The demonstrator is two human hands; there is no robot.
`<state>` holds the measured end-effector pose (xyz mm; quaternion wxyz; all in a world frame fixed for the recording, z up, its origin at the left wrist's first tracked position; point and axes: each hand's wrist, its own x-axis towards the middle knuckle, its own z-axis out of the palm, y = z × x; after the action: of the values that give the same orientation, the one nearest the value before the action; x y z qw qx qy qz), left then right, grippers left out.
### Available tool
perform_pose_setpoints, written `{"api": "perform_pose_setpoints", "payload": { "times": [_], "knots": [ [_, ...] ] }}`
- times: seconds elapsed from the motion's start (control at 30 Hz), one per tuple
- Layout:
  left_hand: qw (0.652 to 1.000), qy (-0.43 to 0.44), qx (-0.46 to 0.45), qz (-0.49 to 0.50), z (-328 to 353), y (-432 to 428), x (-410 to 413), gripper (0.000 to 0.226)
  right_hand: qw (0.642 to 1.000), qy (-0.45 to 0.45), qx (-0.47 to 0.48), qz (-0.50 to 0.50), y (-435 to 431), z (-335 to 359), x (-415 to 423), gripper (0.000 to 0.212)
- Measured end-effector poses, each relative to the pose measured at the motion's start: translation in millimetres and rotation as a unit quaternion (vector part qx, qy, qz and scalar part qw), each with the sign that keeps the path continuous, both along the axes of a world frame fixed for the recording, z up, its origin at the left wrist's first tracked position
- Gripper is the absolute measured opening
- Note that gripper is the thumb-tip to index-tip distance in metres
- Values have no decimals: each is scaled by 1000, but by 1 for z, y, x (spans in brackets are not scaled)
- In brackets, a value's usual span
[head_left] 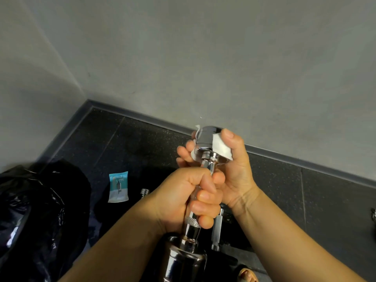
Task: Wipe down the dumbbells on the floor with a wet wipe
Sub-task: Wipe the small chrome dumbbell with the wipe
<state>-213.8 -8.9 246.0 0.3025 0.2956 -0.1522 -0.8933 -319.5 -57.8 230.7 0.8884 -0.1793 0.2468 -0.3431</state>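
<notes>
Above the floor (142,143) by its wall edge, the left hand (189,196) grips the dumbbell (191,231) by its handle, apparently to steady it; the right hand (234,165) clasps the wipe (221,148) round the far head, likely to rub it.

Black plastic bag (40,200) crumpled at left; grey wall (203,58) behind, dark skirting (142,117) along base.

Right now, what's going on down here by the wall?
A person is cleaning a chrome dumbbell. The left hand grips its handle and holds it roughly upright, while the right hand wraps a white wet wipe around the top end. A pack of wipes and a black bag lie on the dark floor to the left.
</notes>
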Motion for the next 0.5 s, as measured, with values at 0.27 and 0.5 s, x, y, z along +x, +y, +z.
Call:
{"api": "perform_pose_setpoints", "payload": {
  "times": [0.27, 0.5],
  "knots": [
    [999, -24, 36, 20, 3, -2, -2, 8, 988, 138, 55, -46, -2, 21, 3, 40],
    [902, -413, -120, 37, -4, 8, -12, 13, 926, 341, -32, -158, -1, 21, 7, 24]
  ]
}}
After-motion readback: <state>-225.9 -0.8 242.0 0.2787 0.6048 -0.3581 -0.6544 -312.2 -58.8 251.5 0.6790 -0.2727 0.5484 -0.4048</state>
